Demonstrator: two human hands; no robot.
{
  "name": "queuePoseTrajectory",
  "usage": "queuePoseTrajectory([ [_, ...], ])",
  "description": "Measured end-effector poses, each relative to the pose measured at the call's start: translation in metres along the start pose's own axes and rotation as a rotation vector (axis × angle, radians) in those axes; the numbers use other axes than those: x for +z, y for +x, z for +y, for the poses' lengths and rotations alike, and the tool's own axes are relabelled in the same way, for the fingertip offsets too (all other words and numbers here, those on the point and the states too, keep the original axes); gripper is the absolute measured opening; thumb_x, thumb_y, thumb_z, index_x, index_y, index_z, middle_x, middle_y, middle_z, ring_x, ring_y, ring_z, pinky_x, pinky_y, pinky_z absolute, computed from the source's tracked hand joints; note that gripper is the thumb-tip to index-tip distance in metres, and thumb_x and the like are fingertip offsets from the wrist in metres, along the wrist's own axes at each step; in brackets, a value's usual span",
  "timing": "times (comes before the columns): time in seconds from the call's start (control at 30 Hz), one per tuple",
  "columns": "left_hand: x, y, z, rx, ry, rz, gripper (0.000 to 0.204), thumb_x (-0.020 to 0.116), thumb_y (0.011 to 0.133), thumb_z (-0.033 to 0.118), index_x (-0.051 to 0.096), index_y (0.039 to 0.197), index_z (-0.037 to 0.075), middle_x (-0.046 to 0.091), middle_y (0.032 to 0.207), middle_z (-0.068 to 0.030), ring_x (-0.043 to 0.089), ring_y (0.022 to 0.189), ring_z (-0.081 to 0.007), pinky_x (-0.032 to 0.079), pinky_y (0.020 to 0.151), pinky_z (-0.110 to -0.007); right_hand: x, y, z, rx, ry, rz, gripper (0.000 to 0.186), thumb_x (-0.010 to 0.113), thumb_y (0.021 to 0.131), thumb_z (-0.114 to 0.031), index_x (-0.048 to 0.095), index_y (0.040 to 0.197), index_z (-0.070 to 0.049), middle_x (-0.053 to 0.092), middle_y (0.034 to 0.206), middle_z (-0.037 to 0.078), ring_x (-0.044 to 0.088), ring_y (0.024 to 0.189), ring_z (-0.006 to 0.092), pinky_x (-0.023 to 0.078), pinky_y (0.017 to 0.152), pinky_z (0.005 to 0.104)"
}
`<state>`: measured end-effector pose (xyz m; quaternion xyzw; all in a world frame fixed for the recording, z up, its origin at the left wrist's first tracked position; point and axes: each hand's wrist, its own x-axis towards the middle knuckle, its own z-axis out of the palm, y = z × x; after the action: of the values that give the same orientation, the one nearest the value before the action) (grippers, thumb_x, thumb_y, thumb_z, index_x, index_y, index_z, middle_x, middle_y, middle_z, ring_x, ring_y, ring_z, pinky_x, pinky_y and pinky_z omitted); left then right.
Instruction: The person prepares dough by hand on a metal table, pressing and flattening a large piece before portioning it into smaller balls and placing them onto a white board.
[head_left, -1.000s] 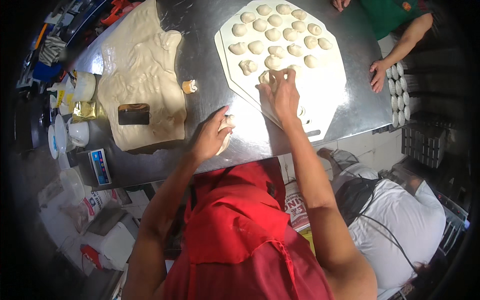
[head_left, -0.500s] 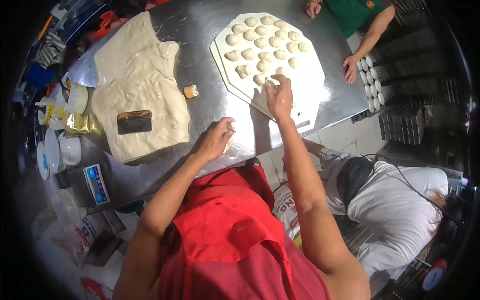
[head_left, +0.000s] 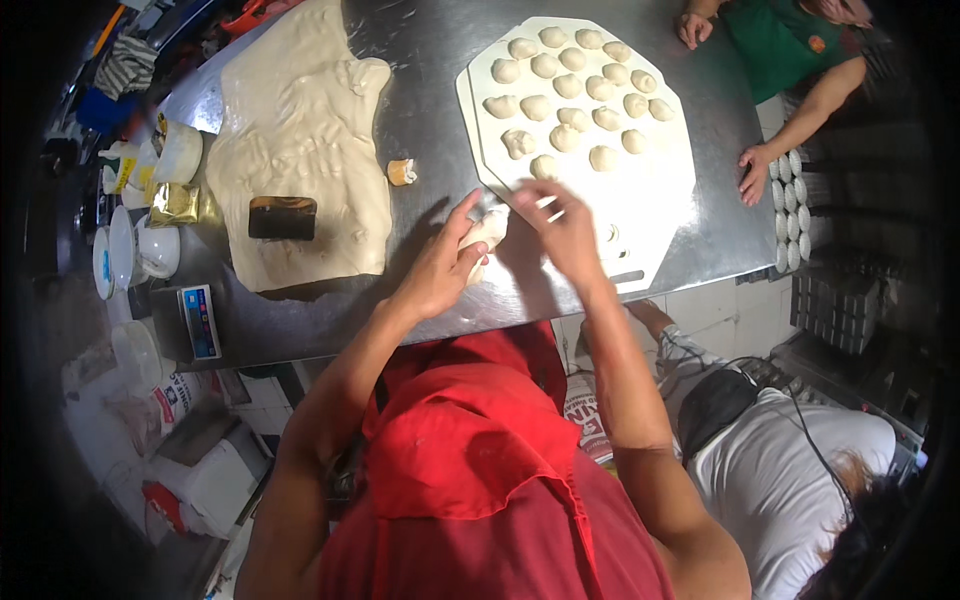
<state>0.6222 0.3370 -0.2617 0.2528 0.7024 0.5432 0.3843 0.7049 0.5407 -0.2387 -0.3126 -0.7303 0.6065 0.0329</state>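
Note:
My left hand is curled round a lump of soft white dough, which bulges out between thumb and fingers above the steel table. Just to its right, my right hand is slightly blurred, its thumb and fingers bent but apart, with nothing visible in them. The fingertips hover by the near-left edge of a white eight-sided board. Rows of small dough balls cover the board's far part. A large slab of dough spreads over the table to the left, with a dark, flat rectangular scraper on it.
A small orange-and-white piece lies beside the slab. Tubs, a gold packet and a scale stand at left. A co-worker in green rests hands at the table's far right; another person in white bends low at right.
My right hand has let go of a dough ball on the board and come back toward my left hand. My left hand has lifted the dough lump closer. The view has shifted slightly.

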Motion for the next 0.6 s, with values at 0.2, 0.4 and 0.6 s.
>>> queuePoseTrajectory([
  [0.2,-0.017,-0.009,0.005,0.114,0.255,-0.043,0.029,0.058,0.11,0.026,0.064,0.12,0.0,0.074,0.095,-0.0221,0.074,0.09,-0.0364,0.056,0.086,-0.047,0.014,-0.035,-0.038,-0.13,0.175,-0.075,0.024,0.077,0.097,-0.016,0.069,0.11,0.001,0.074,0.102,0.023,0.071,0.092,0.0241,0.056,0.085,0.0393],
  [0.4,0.002,-0.007,0.026,0.34,0.583,-0.194,0.035,0.051,0.109,0.027,0.064,0.099,-0.004,0.073,0.086,-0.0251,0.071,0.084,-0.0461,0.054,0.078,-0.06,0.036,-0.066,-0.017,-0.487,-0.379,0.235,0.048,0.078,0.096,-0.043,0.066,0.097,0.004,0.066,0.075,0.027,0.065,0.063,0.039,0.053,0.065,0.0473],
  [0.6,0.026,0.041,-0.027,0.261,0.714,-0.211,0.026,0.057,0.102,0.021,0.06,0.107,-0.005,0.071,0.094,-0.0328,0.07,0.091,-0.0531,0.057,0.082,-0.059,0.036,-0.068,-0.044,-0.139,-0.382,0.305,0.032,0.072,0.1,-0.031,0.067,0.096,0.0,0.064,0.069,0.015,0.058,0.066,0.0216,0.052,0.067,0.0394],
])
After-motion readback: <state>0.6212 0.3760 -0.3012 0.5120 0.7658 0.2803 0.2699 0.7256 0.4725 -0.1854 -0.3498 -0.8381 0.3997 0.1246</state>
